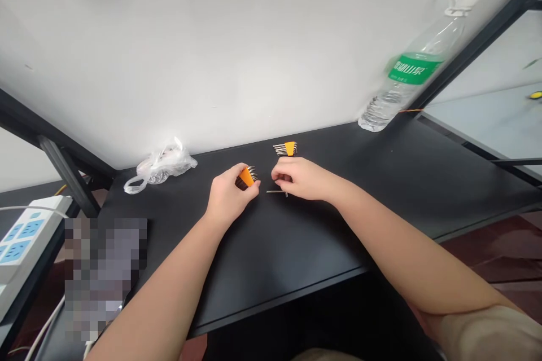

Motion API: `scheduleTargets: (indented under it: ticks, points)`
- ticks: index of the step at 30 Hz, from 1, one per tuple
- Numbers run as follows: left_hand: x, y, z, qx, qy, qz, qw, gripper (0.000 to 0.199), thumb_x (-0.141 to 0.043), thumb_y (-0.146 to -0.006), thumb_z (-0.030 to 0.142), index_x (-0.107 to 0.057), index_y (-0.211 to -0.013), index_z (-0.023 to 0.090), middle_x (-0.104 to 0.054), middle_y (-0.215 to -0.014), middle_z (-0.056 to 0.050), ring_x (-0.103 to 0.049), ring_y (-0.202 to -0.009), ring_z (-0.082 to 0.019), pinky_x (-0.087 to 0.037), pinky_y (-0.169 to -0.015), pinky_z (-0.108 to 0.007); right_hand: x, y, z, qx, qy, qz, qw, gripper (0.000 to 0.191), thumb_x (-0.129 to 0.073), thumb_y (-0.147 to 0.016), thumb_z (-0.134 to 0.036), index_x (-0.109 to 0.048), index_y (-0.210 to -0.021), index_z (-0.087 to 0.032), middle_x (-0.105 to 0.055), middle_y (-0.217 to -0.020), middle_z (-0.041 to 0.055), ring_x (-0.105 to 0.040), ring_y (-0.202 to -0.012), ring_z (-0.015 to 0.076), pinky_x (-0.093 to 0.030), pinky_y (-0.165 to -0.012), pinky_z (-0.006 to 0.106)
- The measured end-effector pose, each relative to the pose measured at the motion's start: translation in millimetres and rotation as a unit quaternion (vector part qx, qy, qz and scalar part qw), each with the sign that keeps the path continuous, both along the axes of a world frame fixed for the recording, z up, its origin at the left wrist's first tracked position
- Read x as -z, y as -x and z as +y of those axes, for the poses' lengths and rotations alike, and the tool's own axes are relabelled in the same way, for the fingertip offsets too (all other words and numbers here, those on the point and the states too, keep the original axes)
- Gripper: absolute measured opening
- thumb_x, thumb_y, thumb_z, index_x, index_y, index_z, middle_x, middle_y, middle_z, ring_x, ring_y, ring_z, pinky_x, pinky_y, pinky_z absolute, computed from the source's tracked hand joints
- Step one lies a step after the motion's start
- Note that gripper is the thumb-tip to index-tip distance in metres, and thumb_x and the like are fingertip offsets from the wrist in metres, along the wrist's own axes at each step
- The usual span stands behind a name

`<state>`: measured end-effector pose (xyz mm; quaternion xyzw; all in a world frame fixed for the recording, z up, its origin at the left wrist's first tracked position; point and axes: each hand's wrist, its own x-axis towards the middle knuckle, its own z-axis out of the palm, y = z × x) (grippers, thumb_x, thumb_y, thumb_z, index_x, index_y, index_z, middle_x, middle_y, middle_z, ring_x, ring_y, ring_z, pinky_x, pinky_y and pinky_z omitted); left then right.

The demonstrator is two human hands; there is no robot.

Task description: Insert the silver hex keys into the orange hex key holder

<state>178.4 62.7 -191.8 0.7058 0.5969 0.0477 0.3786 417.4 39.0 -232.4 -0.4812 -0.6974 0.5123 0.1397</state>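
My left hand (228, 194) is closed round an orange hex key holder (246, 177), and the bent ends of several metal keys stick out of it toward the upper right. My right hand (298, 177) hovers just to the right, its fingers curled in toward the thumb. Whatever may be between those fingertips is hidden. Just below them a single loose hex key (276, 192) lies on the black table (271, 259), its short bent end under the right hand. Behind the right hand, a second orange holder (290, 148) with several hex keys rests on the table.
A crumpled clear plastic bag (165, 164) lies at the back left, by the white wall (237, 56). At the back right stands a tall water bottle (406, 76) with a green label. A power strip (25, 237) and a pixelated dark item (110, 271) are at the left.
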Motion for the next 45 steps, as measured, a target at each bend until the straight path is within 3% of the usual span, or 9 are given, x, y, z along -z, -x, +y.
scheduleTargets:
  ticks: [5, 13, 23, 30, 45]
  points:
    - [-0.9, -0.4, -1.2, 0.026, 0.003, 0.013, 1.0, 0.028, -0.069, -0.084, 0.04, -0.069, -0.109, 0.025, -0.072, -0.088, 0.001, -0.065, -0.074, -0.016, -0.053, -0.072, -0.029, 9.3, -6.8, 2.0, -0.069, 0.063, -0.049, 0.994, 0.009, -0.065, -0.085, -0.015, -0.072, -0.087, -0.02, -0.066, -0.101, 0.0052, -0.059, -0.077, 0.016, -0.041, -0.068, 0.028]
    - [-3.1, -2.5, -3.2, 0.045, 0.009, 0.0, 0.999, 0.033, -0.072, -0.084, 0.042, -0.068, -0.112, 0.025, -0.072, -0.09, 0.002, -0.065, -0.075, -0.016, -0.053, -0.073, -0.029, 6.4, -5.8, 2.4, -0.074, 0.077, -0.034, 0.994, 0.011, -0.062, -0.084, -0.015, -0.072, -0.084, -0.02, -0.068, -0.097, 0.0049, -0.06, -0.075, 0.0162, -0.042, -0.068, 0.029]
    - [0.6, 0.6, -2.8, 0.071, 0.012, 0.01, 0.997, 0.036, -0.073, -0.084, 0.043, -0.067, -0.115, 0.026, -0.072, -0.09, 0.001, -0.064, -0.075, -0.016, -0.052, -0.073, -0.029, 1.9, -3.8, -3.6, -0.086, 0.084, -0.103, 0.987, 0.009, -0.067, -0.075, -0.013, -0.062, -0.072, -0.021, -0.067, -0.087, 0.0043, -0.058, -0.069, 0.0171, -0.036, -0.059, 0.029]
    - [2.6, 2.6, -2.5, 0.091, 0.014, 0.022, 0.996, 0.041, -0.074, -0.084, 0.046, -0.066, -0.119, 0.025, -0.073, -0.093, 0.0, -0.066, -0.078, -0.017, -0.053, -0.075, -0.03, -10.3, -2.2, 0.3, -0.039, 0.076, 0.022, 0.996, 0.01, -0.058, -0.079, -0.013, -0.059, -0.084, -0.022, -0.064, -0.077, -0.0008, -0.054, -0.065, 0.0145, -0.037, -0.062, 0.027]
    - [-0.2, 1.1, -2.9, 0.095, 0.012, 0.019, 0.995, 0.042, -0.074, -0.084, 0.046, -0.066, -0.119, 0.025, -0.072, -0.09, 0.001, -0.065, -0.076, -0.017, -0.051, -0.073, -0.029, -12.0, -2.8, 0.9, -0.015, 0.014, 0.064, 0.998, 0.011, -0.057, -0.079, -0.009, -0.061, -0.08, -0.02, -0.061, -0.077, -0.0001, -0.051, -0.066, 0.0138, -0.039, -0.063, 0.026]
